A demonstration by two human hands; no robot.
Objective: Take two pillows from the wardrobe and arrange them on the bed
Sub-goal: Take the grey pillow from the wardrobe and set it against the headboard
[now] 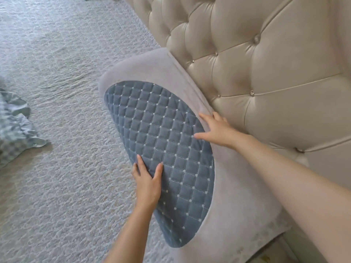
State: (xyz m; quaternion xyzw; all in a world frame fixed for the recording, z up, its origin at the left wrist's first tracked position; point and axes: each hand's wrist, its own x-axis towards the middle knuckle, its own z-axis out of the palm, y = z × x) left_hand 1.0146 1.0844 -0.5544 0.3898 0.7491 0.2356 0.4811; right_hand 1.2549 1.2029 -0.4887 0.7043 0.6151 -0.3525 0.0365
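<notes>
A grey pillow [144,63] with a blue quilted oval panel lies on the bed [57,73], leaning against the tufted beige headboard [256,59]. My left hand [147,184] lies flat on the near edge of the blue panel, fingers straight. At the pillow's far edge, next to the headboard, my right hand [216,130] presses on it with fingers spread. Only one pillow is in view.
A pale textured bedspread covers the mattress to the left. A crumpled blue-green checked cloth [15,128] with a ruffled edge lies at the left edge of the bed. The headboard fills the upper right.
</notes>
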